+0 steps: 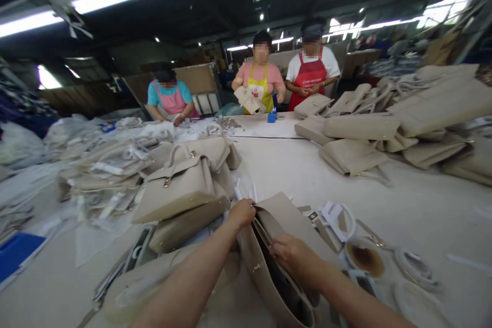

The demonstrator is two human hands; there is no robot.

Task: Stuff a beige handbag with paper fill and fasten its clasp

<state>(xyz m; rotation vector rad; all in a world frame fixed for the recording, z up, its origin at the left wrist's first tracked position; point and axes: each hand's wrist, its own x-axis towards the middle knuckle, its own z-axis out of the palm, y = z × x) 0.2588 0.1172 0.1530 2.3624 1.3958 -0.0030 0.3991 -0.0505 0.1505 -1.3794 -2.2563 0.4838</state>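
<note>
A beige handbag [265, 277] lies with its mouth spread, showing a dark lining, near the bottom middle of the head view. At its far corner my left hand [243, 213] is closed on the bag's edge. My right hand [290, 253] pinches the inner rim partway along the opening. The bag's flap [282, 215] leans away to the right, beyond my right hand. A small metal clasp shows on the near wall. Just left of my left hand sits another beige handbag [177, 189] with a top handle, lying on more bags.
Beige bags are heaped at right [357, 128]. Bag parts and wrapped handles [111, 169] pile up at left. A round container with brown residue [365, 257], a coiled strap [417, 269] and white strips lie right of my hands. Three people in aprons [261, 84] stand across the table [269, 164].
</note>
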